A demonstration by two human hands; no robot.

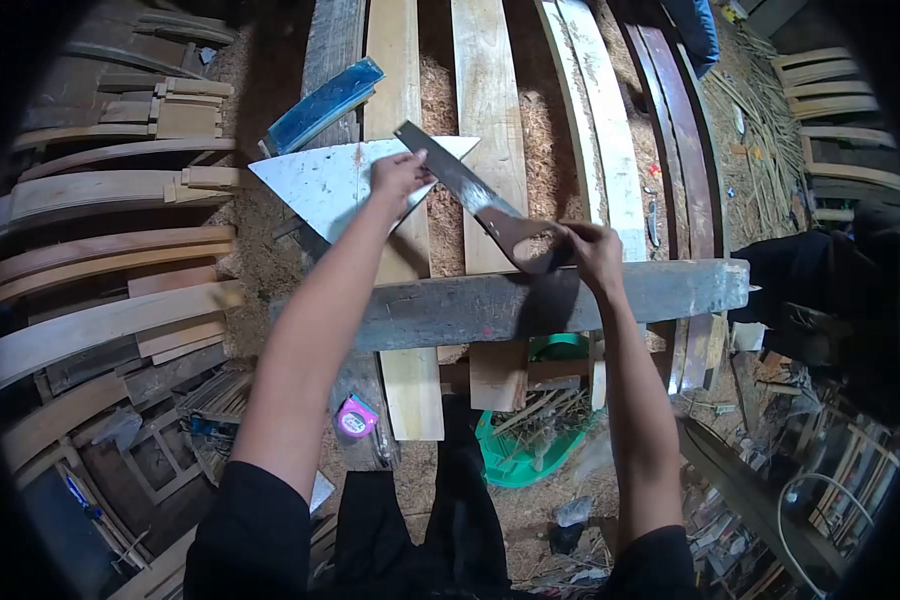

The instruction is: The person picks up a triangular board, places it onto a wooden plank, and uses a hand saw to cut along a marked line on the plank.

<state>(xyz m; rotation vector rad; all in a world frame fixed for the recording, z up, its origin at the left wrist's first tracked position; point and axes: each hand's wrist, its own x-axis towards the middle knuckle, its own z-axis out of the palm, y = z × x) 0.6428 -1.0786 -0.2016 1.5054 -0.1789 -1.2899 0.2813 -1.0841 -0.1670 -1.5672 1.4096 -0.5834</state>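
A handsaw [462, 183] with a dark metal blade and a brown looped handle slants across the middle, above the planks. My right hand [596, 254] is closed on the handle's end. At the blade's near edge, toward its tip, my left hand [398, 178] has its fingers bent and pinched against the metal. Below that hand lies a white, paint-worn triangular board [310, 187]. A blue-topped wooden block [325, 105] sits beside the board's upper left edge. Under the saw handle, a thick grey plank [440, 308] runs crosswise over the long boards.
Long pale boards [488, 90] stretch away from me over sawdust. A pink tape measure [356, 416] lies at lower left, and a green basin [530, 472] with wood scraps is below. Stacked curved wood pieces [120, 245] line the left side. A dark-clothed person [810, 280] is at right.
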